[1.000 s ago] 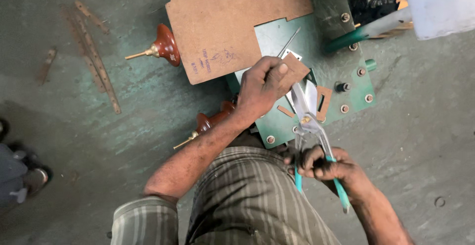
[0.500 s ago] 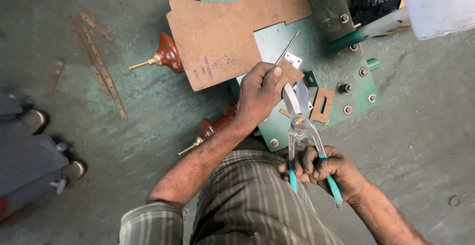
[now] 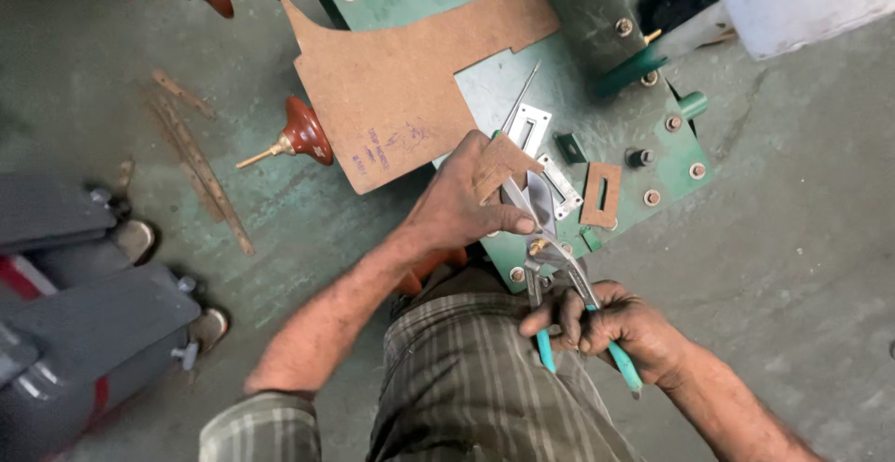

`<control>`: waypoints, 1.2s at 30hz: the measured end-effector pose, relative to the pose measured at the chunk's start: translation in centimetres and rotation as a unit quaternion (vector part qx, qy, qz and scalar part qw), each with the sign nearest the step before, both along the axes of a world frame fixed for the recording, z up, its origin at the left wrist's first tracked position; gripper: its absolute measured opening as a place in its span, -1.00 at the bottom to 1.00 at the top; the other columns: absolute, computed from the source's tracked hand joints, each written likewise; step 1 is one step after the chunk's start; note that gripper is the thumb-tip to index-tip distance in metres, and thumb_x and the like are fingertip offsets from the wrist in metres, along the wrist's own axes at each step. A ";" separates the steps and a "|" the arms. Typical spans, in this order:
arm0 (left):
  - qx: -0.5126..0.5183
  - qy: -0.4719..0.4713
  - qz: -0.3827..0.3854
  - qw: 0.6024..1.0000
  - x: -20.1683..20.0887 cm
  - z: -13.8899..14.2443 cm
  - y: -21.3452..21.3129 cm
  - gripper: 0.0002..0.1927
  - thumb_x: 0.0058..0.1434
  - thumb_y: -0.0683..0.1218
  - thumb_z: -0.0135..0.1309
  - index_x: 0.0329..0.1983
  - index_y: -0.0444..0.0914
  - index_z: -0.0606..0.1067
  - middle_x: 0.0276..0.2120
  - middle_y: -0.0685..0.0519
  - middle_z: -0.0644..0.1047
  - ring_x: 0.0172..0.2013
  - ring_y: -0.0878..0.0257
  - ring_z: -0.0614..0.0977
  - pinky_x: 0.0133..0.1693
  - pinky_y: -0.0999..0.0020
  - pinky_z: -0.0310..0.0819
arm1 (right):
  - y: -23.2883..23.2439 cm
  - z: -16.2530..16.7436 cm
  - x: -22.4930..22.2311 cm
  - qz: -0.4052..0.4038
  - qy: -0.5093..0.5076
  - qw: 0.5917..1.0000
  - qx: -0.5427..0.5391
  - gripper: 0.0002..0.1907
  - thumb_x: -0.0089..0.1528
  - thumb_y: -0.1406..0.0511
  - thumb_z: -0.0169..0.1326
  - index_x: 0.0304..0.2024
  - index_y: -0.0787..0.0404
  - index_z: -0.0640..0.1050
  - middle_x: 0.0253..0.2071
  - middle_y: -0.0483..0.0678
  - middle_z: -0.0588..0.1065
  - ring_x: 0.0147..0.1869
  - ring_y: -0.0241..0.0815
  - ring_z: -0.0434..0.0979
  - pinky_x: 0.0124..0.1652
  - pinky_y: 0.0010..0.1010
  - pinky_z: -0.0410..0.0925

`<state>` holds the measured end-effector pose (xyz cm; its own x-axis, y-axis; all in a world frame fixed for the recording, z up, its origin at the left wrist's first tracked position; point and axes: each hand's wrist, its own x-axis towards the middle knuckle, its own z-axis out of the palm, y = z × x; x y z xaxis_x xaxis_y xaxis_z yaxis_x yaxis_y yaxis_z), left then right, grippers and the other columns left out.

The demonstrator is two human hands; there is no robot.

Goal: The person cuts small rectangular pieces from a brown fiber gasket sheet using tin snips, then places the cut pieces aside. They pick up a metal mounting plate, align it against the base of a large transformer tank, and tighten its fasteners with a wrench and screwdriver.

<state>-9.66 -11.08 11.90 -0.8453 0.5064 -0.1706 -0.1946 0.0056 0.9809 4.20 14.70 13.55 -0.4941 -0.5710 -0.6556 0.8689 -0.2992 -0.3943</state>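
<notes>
Small brown fibreboard piece (image 3: 502,165) sits between the blades of teal-handled metal snips (image 3: 550,262), pinched by the left hand (image 3: 461,203); right hand (image 3: 611,324) closed round the handles; work lies over a green bolted metal plate (image 3: 671,150) on a grey concrete floor (image 3: 802,238); large brown fibreboard sheet (image 3: 410,89) and red-brown ceramic insulator (image 3: 298,136) near.

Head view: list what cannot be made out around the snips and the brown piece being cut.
- Snips: handle ends are buried in the right hand.
- Small brown board piece: its near edge is covered by the left hand.
- Purple writing on the large brown board: too small to read.
- Grey machine: cut off by the left edge.
- White container: cut off at the top right corner.
</notes>
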 end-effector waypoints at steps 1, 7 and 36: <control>-0.033 0.010 -0.011 0.999 -0.2 0.2 -0.1 -0.27 -0.15 0.01 0.52 -0.02 -0.30 0.36 -0.15 0.02 0.56 -0.07 0.28 0.58 -0.05 0.30 0.55 | 0.1 0.0 0.1 0.012 0.012 1.000 0.013 -0.80 -0.21 0.47 0.03 -0.52 0.41 0.56 0.03 0.37 0.60 -0.05 0.10 0.57 0.06 -0.16 0.40; -0.088 0.034 -0.080 0.992 -1.1 0.7 -0.1 -0.32 -0.18 0.05 0.53 -0.09 -0.32 0.45 -0.26 0.03 0.62 -0.18 0.33 0.61 -0.15 0.32 0.56 | 0.0 1.0 0.4 0.047 0.084 0.993 0.063 -0.79 -0.22 0.47 0.00 -0.52 0.38 0.56 0.09 0.37 0.62 0.01 0.05 0.56 0.09 -0.23 0.38; -0.166 0.188 -0.171 0.953 -0.7 3.6 -1.5 -0.42 -0.10 0.01 0.49 -0.13 -0.33 0.46 -0.42 -0.17 0.61 -0.32 -0.13 0.69 -0.34 0.06 0.54 | -3.2 -0.2 3.0 0.130 0.166 0.938 0.275 -0.61 0.31 0.08 0.05 -0.07 0.27 0.57 -0.36 -0.11 0.51 -0.25 -0.28 0.44 -0.18 -0.39 0.37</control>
